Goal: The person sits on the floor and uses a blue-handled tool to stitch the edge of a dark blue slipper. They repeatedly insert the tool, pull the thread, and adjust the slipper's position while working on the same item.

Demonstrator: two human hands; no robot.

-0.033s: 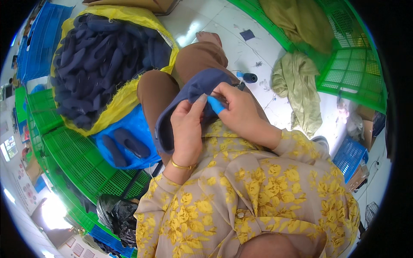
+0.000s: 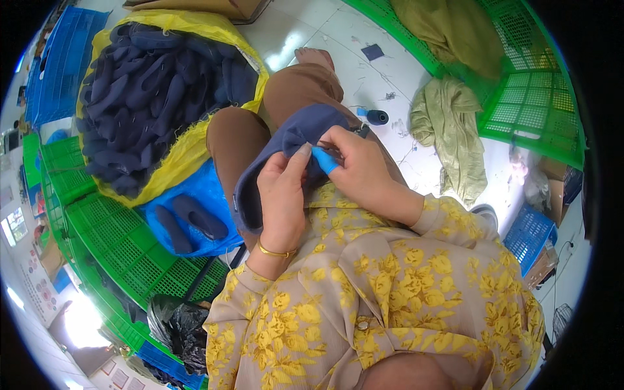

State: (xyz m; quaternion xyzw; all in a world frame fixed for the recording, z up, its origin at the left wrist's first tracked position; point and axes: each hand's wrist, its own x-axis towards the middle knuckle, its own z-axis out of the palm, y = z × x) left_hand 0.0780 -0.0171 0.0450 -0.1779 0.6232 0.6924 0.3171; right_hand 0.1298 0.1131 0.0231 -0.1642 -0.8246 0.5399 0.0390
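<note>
- Green crate (image 2: pixel 530 104), mesh-sided, upper right; olive cloth (image 2: pixel 455 36) inside.
- Pale cloth (image 2: pixel 448 136), greenish, crumpled, beside the crate.
- Scrap (image 2: pixel 372 52), dark, flat on the white tiled floor (image 2: pixel 354 81).
- Cardboard box (image 2: pixel 208 6), brown, top edge, partly in view.
- Blue crate (image 2: pixel 68 62), upper left.
- Green basket (image 2: pixel 133 244), perforated, left side.
- Black bag (image 2: pixel 185 331), plastic, crumpled, near the basket.
- Blue basket (image 2: pixel 530 234), far right.
- Window (image 2: pixel 14 223), bright, left rim.
</note>
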